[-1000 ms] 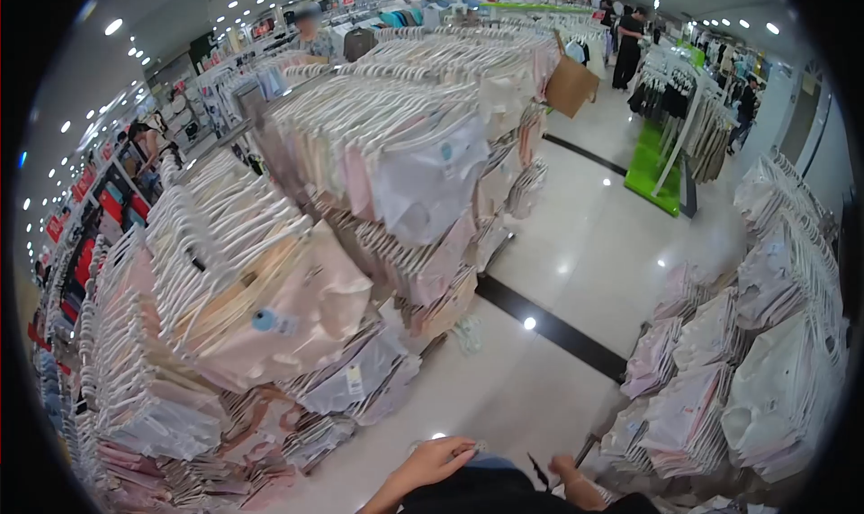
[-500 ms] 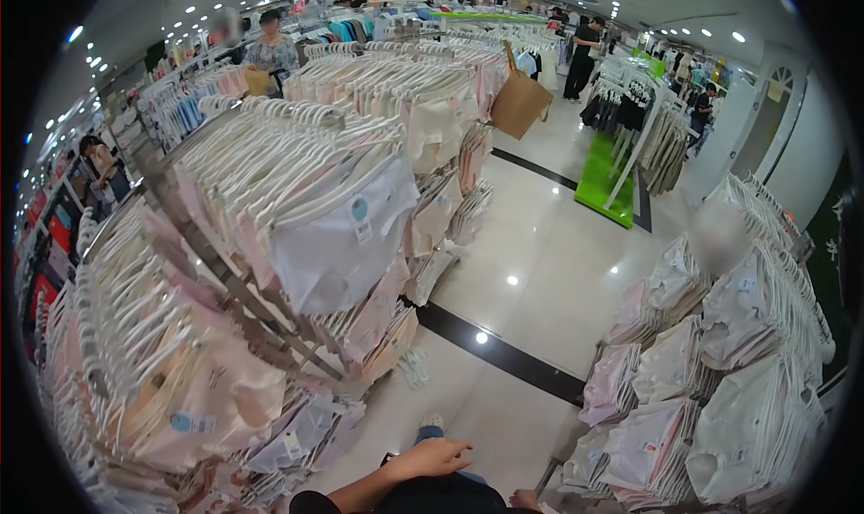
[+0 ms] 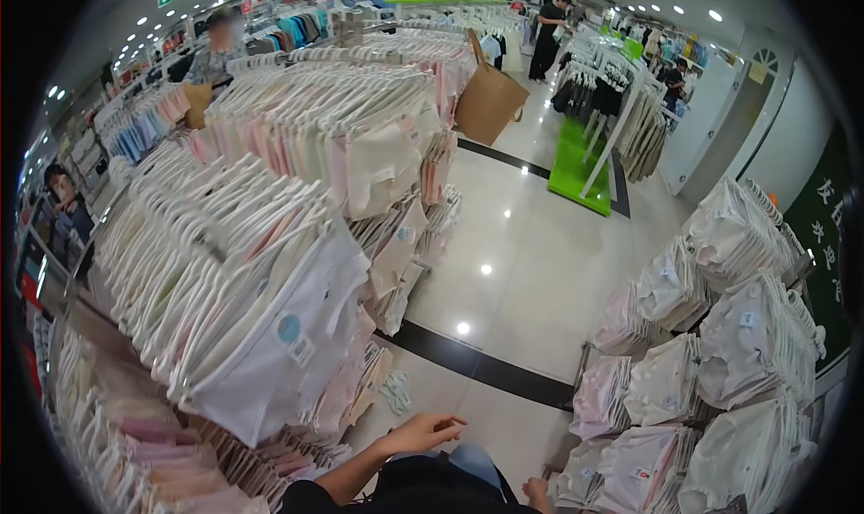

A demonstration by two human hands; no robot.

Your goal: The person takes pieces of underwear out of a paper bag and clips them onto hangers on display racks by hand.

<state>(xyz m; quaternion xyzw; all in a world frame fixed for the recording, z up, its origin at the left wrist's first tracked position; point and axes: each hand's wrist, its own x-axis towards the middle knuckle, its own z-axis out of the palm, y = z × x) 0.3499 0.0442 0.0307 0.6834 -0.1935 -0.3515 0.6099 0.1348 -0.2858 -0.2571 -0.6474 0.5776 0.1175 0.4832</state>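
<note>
My left hand [image 3: 425, 432] is in front of my body at the bottom centre, its fingers loosely stretched out with nothing in them. Nearest to it on the left is a rack of white hangers with pale underwear; its front pair is white [image 3: 286, 329] with a round blue sticker and a tag. My right hand [image 3: 537, 493] hangs low beside my dark clothing, close to the underwear stack [image 3: 587, 464] on the right; its fingers are too small and unclear to read. On the floor, a pale item [image 3: 395, 392] lies at the foot of the left rack.
A tiled aisle [image 3: 486, 235] with dark stripes runs ahead. A brown bag [image 3: 490, 100] hangs at the left racks' far end. Beyond stands a green-based clothes rack [image 3: 576, 176]. More underwear hangs along the right. Other people stand at the far left and farther back.
The view has moved forward along the aisle, bringing the racks and the brown bag nearer. My left hand stays in front of my body; my right hand remains low at my side.
</note>
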